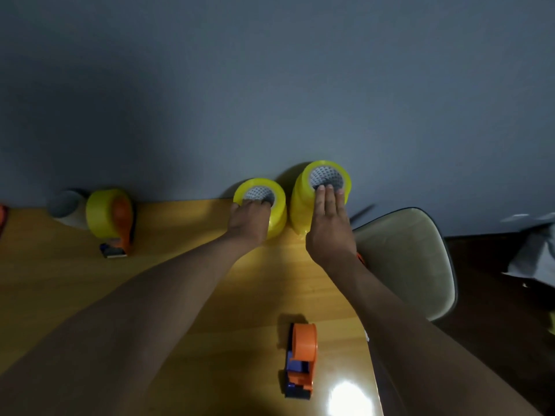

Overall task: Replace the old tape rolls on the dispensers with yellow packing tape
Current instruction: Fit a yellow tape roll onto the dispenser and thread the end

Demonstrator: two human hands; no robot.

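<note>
Left hand (pixel 250 219) fingers hidden inside yellow roll (pixel 264 205) core; orange object (pixel 2 216) cut off at left edge

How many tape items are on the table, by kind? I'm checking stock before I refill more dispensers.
Loose yellow tape stacks: 2, the short stack gripped by the left hand and the tall stack under the right hand
Dispensers loaded with yellow tape: 1
Empty orange dispensers: 1
Pale old rolls: 1
Total: 5
</note>
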